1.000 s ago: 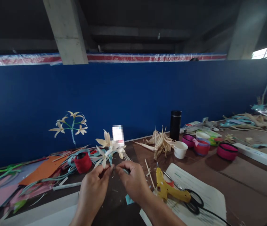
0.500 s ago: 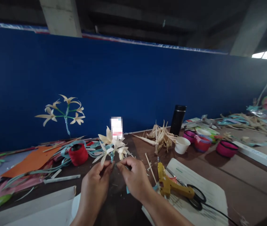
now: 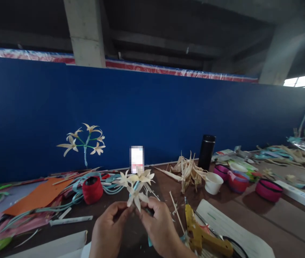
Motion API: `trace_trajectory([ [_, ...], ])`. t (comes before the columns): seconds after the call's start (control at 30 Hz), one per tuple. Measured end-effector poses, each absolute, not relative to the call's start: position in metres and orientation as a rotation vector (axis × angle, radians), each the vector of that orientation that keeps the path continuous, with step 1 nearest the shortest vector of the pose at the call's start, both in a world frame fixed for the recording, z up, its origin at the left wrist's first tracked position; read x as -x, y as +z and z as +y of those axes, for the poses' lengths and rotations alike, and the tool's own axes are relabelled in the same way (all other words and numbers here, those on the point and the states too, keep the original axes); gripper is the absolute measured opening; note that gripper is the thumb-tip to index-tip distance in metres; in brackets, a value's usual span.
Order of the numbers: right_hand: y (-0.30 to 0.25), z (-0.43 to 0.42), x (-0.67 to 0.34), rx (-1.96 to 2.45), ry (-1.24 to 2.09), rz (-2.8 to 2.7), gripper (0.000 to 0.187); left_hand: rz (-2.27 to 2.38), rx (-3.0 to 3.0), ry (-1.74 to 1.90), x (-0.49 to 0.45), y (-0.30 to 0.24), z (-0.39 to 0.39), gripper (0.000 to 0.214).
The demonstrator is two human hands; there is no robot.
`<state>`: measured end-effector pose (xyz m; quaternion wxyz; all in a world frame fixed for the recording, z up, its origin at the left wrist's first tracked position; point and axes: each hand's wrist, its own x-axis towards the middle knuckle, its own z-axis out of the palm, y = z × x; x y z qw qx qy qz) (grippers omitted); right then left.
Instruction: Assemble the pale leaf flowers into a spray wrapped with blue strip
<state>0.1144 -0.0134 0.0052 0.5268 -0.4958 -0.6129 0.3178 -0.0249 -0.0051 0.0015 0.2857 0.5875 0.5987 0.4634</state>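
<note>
A cluster of cream artificial flowers [image 3: 137, 195] stands up between my hands, its stem mostly hidden by the fingers and the lowest bloom. My left hand [image 3: 110, 224] is closed, thumb and forefinger pinched at the base of the blooms. From the other side my right hand [image 3: 159, 224] is pinched shut at the same spot, its fingertips close to the left ones. Behind the left hand sits a red spool [image 3: 92, 191]. To the right of the right hand lies a yellow glue gun [image 3: 204, 236], partly over a printed sheet [image 3: 235, 227].
A similar flower spray [image 3: 86, 147] stands at the back left before a blue partition [image 3: 163, 111]. Dried husks [image 3: 187, 173], a white cup [image 3: 213, 183], a black flask [image 3: 206, 152] and pink-rimmed bowls [image 3: 268, 190] are on the right. Orange paper [image 3: 38, 195] lies left.
The flower cluster has turned, so one bloom now faces me low in front. My fingers have come closer together at its stem. The view has tilted upward.
</note>
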Motion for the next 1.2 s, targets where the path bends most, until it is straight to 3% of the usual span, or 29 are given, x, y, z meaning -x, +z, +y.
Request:
trace_trajectory([
  [0.67, 0.001, -0.014, -0.118, 1.18, 0.603, -1.569, 0.016, 1.581, -1.638, 1.323, 0.021, 0.002, -0.011, 0.025],
  [1.2, 0.002, -0.017, -0.116, 1.189, 0.557, -1.553, 0.009, 1.724, -1.933, 1.359, 0.023, -0.006, -0.012, 0.017],
])
